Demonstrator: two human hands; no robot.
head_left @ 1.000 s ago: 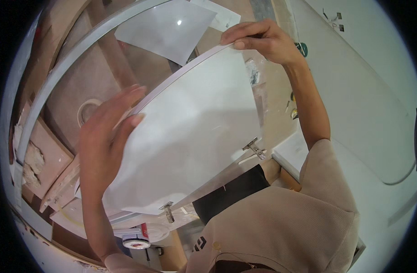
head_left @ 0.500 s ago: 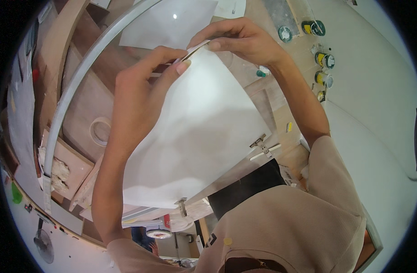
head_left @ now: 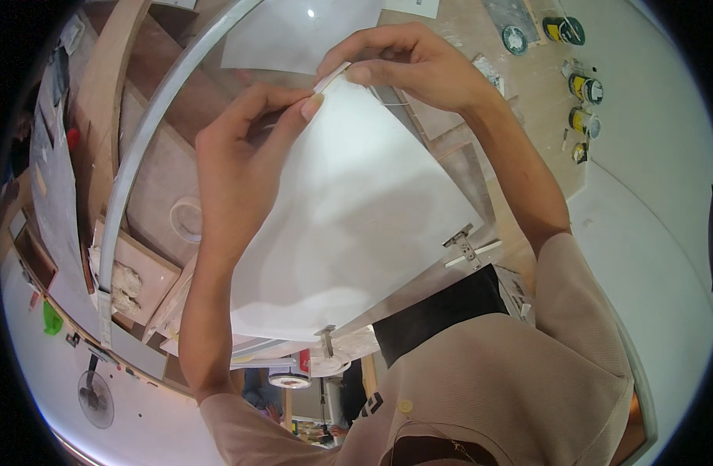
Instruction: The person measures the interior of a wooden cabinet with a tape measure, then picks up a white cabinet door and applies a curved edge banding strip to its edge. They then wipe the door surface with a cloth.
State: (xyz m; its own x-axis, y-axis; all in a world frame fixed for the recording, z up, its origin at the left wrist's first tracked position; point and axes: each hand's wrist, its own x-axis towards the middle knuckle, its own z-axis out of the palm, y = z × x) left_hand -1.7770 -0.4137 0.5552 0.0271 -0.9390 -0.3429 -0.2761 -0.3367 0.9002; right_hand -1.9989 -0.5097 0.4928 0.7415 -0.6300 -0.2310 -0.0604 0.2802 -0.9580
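A white cabinet door fills the middle of the view, its far edge up between my hands. Two metal hinges, a right one and a left one, are fixed along its near edge. A narrow white edge strip runs along the far edge. My left hand pinches the strip's left end against the door, thumb on the door's face. My right hand pinches the other end between thumb and curled fingers. The fingertips behind the edge are partly hidden.
A curved pale band arcs along the left. Near it lie a tape roll and wooden boards. Several paint cans, one a yellow-and-black can, stand at the far right. A black rectangular thing lies close to my body.
The view has shifted, so the surroundings sit farther right. The dark gap between strip and door no longer shows. Both hands keep their pinch at the far edge.
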